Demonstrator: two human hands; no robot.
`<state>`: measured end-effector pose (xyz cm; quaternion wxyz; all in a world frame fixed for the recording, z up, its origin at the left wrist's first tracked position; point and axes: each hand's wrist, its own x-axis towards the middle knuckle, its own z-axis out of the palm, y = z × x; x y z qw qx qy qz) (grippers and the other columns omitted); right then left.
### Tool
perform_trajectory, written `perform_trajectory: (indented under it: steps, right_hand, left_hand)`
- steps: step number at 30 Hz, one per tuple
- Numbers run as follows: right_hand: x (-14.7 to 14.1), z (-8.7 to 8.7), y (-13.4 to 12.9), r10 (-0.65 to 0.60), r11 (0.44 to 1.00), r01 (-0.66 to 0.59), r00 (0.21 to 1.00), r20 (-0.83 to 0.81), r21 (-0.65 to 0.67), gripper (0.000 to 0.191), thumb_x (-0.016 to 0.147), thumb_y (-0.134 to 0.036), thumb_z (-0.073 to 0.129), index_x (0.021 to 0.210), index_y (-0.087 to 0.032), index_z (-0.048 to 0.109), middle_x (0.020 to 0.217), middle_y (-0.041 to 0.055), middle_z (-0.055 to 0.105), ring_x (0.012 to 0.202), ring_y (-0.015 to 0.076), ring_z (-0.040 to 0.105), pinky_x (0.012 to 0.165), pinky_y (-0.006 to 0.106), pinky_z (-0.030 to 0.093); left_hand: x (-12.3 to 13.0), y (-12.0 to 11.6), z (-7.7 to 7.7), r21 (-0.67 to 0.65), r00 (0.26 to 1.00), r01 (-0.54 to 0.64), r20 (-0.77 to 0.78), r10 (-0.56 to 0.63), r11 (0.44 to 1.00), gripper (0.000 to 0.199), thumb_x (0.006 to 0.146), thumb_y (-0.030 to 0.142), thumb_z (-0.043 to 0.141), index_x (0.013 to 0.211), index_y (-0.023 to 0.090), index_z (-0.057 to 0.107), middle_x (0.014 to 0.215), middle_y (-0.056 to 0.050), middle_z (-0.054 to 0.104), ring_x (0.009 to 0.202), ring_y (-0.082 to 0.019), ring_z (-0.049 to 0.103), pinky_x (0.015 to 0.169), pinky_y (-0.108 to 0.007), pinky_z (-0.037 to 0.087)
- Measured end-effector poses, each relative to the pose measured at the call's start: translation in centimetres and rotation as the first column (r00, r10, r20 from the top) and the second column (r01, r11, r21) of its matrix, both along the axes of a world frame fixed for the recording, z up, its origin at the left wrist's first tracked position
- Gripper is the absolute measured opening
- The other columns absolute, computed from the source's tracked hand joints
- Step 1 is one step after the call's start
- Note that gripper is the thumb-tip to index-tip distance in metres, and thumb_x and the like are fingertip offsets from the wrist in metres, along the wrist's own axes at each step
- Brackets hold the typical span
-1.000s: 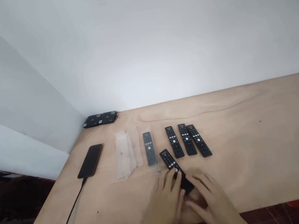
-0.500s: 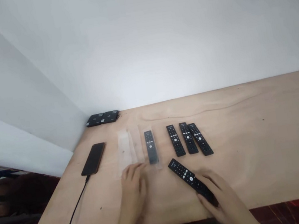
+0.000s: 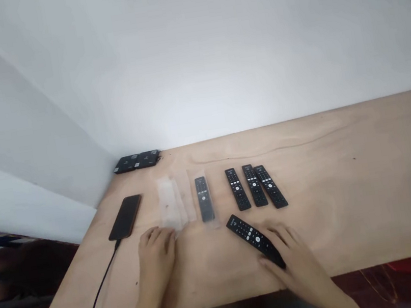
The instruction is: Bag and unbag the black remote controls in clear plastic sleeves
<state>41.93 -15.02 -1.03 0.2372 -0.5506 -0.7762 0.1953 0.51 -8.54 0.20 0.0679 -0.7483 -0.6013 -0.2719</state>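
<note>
My right hand (image 3: 293, 259) is wrapped round the lower part of a black remote (image 3: 255, 239), which points up and to the left. My left hand (image 3: 156, 251) has its fingertips at the bottom edge of some clear plastic sleeves (image 3: 172, 202); its fingers are bent, and whether they pinch a sleeve is too small to tell. Right of those sleeves lies a remote inside a clear sleeve (image 3: 205, 200). Three bare black remotes lie further right: one (image 3: 237, 189) stands apart, and two (image 3: 254, 185) (image 3: 271, 186) lie side by side, touching near their tops.
A dark phone (image 3: 125, 217) with a black cable (image 3: 105, 295) lies at the left of the wooden table (image 3: 352, 204). Two flat black boxes (image 3: 126, 163) (image 3: 146, 158) sit in the back left corner against the white wall (image 3: 214, 60).
My left hand has moved left, from near the sleeved remote to the lower edge of the loose sleeves. My right hand still holds its remote. The whole view has shifted slightly.
</note>
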Motion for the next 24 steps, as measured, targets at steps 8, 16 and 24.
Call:
perform_trajectory:
  steps: [8,16,24]
  right_hand:
    - [1.0,0.0,1.5,0.063,0.998,-0.060,0.995,-0.082,0.035,0.052,0.112,-0.031,0.061,0.163,-0.034,0.054,0.152,0.0111,0.068,0.139,0.0377,0.061,0.116,0.061,0.055]
    - [5.3,0.1,1.9,0.050,0.998,-0.053,0.992,-0.114,-0.020,0.045,0.114,-0.036,0.060,0.158,-0.037,0.060,0.155,0.0099,0.067,0.146,0.0372,0.056,0.122,0.063,0.049]
    - [9.1,1.2,1.9,0.026,0.993,-0.052,0.969,-0.245,-0.101,0.048,0.111,-0.042,0.067,0.159,-0.038,0.062,0.160,0.0088,0.064,0.153,0.0383,0.053,0.130,0.067,0.042]
  left_hand:
    - [4.7,-2.6,2.9,-0.037,0.968,-0.020,0.251,0.029,0.999,0.018,0.108,0.029,0.062,0.116,0.023,0.076,0.102,-0.006,0.080,0.092,-0.026,0.075,0.085,-0.037,0.060]
    - [14.1,-5.4,2.9,-0.264,0.808,0.240,0.587,-0.042,0.934,0.013,0.099,0.021,0.067,0.098,0.025,0.079,0.081,0.000,0.075,0.068,-0.017,0.070,0.065,-0.026,0.057]
    - [18.6,-5.8,1.3,-0.445,0.699,0.284,0.702,0.135,0.849,0.017,0.100,0.030,0.068,0.095,0.023,0.082,0.087,-0.004,0.082,0.077,-0.021,0.077,0.069,-0.030,0.060]
